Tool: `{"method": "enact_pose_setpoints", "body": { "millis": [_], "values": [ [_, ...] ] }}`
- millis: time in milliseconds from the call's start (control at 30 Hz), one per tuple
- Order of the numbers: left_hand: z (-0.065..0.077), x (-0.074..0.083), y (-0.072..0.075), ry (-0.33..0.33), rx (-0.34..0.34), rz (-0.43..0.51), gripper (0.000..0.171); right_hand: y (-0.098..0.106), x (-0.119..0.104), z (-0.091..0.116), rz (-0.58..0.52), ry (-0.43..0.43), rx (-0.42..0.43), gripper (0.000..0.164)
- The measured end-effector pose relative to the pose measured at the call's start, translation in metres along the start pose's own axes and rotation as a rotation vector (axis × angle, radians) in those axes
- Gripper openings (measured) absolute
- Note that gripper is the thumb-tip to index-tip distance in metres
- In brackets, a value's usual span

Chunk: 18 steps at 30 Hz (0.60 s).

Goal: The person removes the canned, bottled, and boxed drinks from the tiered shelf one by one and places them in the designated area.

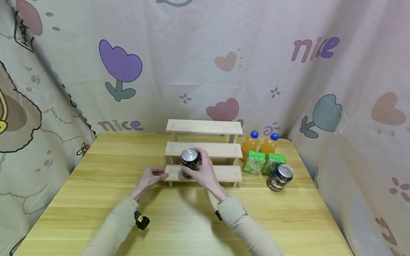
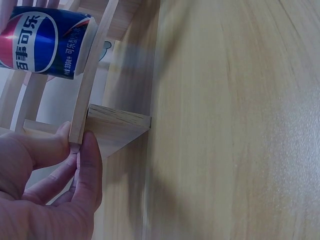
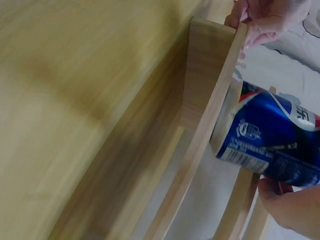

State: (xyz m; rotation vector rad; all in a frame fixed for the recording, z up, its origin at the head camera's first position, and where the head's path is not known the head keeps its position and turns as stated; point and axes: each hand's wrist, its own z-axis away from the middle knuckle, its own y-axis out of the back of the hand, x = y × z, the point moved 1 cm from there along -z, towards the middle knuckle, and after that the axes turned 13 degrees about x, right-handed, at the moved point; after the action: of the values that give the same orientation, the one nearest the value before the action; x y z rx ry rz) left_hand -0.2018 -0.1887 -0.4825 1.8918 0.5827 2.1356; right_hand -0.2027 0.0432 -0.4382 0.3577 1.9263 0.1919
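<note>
My right hand grips a blue cola can upright over the lowest board of a three-step wooden rack. In the left wrist view the can shows Pepsi colours and Chinese lettering. Its base is right at the board's surface in the right wrist view, where fingers curl round its far side. Thumb and fingers of my left hand pinch the left end of that same lowest board; the left wrist view shows this pinch close up.
Right of the rack stand two orange drink bottles with blue caps. Two green cartons are in front of them, and a second dark can sits nearest. A patterned curtain hangs behind the wooden table.
</note>
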Motion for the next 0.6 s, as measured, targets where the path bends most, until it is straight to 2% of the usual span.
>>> {"method": "enact_pose_setpoints", "body": {
  "millis": [233, 600],
  "values": [
    [0.0002, 0.0008, 0.0007, 0.003, -0.010, 0.013, 0.040, -0.0066, 0.0002, -0.0008, 0.009, -0.007, 0.033, 0.071],
    [0.0002, 0.0018, 0.0015, 0.016, -0.010, 0.023, 0.040, -0.0055, -0.0017, -0.0014, 0.000, -0.016, 0.051, 0.069]
  ]
}}
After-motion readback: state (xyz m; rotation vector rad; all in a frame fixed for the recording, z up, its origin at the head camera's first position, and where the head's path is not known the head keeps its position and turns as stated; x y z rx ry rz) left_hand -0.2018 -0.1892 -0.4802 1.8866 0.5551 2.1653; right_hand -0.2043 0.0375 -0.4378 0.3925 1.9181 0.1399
